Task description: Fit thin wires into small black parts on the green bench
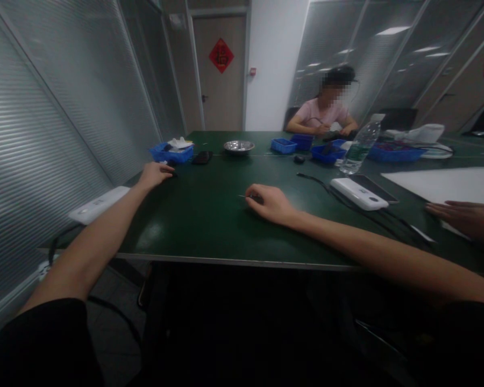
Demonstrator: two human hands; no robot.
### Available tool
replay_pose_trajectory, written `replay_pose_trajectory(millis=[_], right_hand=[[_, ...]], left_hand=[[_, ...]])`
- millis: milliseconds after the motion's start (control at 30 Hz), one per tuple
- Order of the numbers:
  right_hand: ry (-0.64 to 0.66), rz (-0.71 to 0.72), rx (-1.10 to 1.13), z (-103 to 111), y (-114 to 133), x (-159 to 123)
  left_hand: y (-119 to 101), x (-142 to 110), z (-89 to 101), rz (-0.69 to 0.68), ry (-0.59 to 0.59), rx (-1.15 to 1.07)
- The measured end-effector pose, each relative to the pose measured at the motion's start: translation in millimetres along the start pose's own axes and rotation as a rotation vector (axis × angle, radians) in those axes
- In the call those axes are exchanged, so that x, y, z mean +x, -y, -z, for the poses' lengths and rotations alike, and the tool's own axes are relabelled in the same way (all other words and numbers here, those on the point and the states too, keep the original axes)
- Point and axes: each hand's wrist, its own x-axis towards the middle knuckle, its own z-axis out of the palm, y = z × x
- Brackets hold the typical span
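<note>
Above the near half of the table (210, 231), your right hand (271, 204) has its thumb and fingertips together on a thin rod (242, 196). Only a short end of it shows, jutting left past your fingertips; the rest is hidden by your hand, so you cannot tell its full length. It looks slim, pale and probably metal: expect it to be light and stiff, rather smooth, and prone to twist between your fingers. Your best hold would likely be a pinch along the shaft, just behind the exposed end, leaving that end free.

Your left hand (154, 175) is well apart from the rod, off to its left and farther back, with its fingertips near the close side of a blue tray (183, 157). Something small and dark shows at those fingertips, but blur hides whether they are clamped on it, so you cannot tell.
</note>
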Motion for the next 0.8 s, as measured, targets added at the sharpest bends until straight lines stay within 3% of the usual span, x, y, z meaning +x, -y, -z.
replay_pose_trajectory(millis=[233, 800], right_hand=[[0.003, -0.004, -0.016, 0, 1, 0], [0.005, 0.007, -0.019, -2, -2, 0]], left_hand=[[-19, -7, -2.8, -0.12, -0.023, 0.067], [-29, -13, 8.9, 0.128, -0.011, -0.042]])
